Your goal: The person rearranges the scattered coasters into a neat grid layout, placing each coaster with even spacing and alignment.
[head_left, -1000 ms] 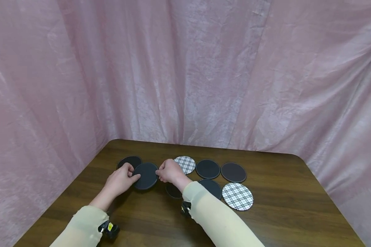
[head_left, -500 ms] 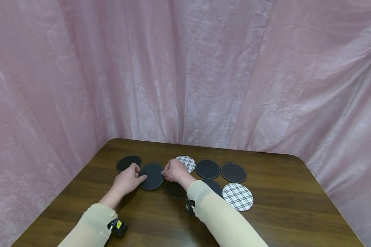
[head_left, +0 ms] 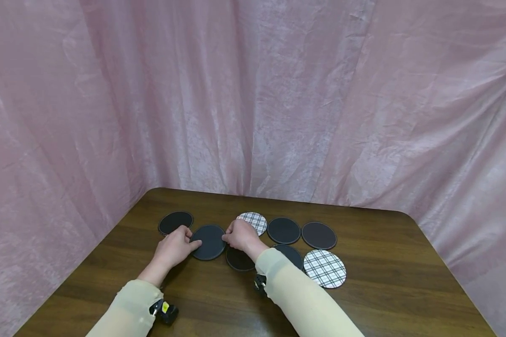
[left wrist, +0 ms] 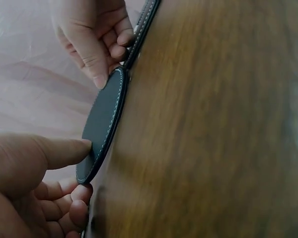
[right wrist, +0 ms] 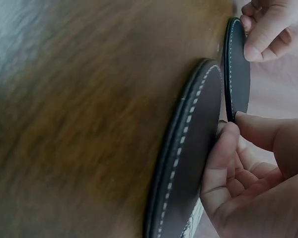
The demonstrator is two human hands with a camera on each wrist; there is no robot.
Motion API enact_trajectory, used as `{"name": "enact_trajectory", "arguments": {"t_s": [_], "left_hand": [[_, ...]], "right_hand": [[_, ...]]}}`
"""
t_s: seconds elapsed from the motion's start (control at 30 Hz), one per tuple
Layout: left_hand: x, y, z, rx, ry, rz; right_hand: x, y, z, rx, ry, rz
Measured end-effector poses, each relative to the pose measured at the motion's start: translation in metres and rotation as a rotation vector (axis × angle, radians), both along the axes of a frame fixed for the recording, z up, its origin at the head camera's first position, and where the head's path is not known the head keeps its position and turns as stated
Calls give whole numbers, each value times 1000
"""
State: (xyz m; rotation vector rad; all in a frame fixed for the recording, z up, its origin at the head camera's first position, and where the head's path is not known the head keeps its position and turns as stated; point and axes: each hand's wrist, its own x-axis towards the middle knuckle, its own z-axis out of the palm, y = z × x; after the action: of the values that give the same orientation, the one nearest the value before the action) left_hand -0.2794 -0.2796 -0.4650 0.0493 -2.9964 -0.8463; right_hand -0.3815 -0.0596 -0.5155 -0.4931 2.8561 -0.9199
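A round black coaster with pale edge stitching is held between both hands. My left hand pinches its left rim, the thumb on top and fingers at the underside. On the opposite rim my right hand pinches it between thumb and fingers. In the left wrist view the coaster looks slightly tilted, its near edge close to the wood. Beside it lies a dark brown coaster, partly covered by my right hand; in the right wrist view this brown coaster is right under my right fingers.
A dark coaster lies behind my left hand. Right of my hands, several coasters form two rows: plaid, black and brown behind, black and plaid in front. A pink curtain hangs behind the wooden table.
Both hands have carried the black coaster to the right, up beside the dark brown one. In the last half second it has moved only slightly. The other coasters have stayed put.
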Motion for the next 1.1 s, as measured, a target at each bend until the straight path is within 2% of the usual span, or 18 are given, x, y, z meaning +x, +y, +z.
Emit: {"name": "enact_trajectory", "arguments": {"t_s": [0.17, 0.27, 0.4, 0.63, 0.7, 0.87, 0.97, 1.1], "left_hand": [[-1, 1, -1, 23, -21, 8], [-1, 1, -1, 32, -25, 12], [-1, 1, -2, 34, -34, 13], [2, 2, -2, 15, -30, 13], [2, 3, -1, 6, -30, 9], [3, 6, 0, -3, -26, 0], [2, 7, 0, -4, -23, -2], [1, 7, -2, -6, -18, -10]], "right_hand": [[39, 5, 47, -24, -22, -17], [54, 7, 66, -71, -49, -18], [54, 8, 64, -83, -60, -13], [17, 4, 16, -25, -2, -1], [22, 6, 23, -41, -17, 0], [51, 11, 60, -65, -54, 12], [57, 13, 67, -70, -73, 13], [59, 14, 69, -76, -95, 14]]}}
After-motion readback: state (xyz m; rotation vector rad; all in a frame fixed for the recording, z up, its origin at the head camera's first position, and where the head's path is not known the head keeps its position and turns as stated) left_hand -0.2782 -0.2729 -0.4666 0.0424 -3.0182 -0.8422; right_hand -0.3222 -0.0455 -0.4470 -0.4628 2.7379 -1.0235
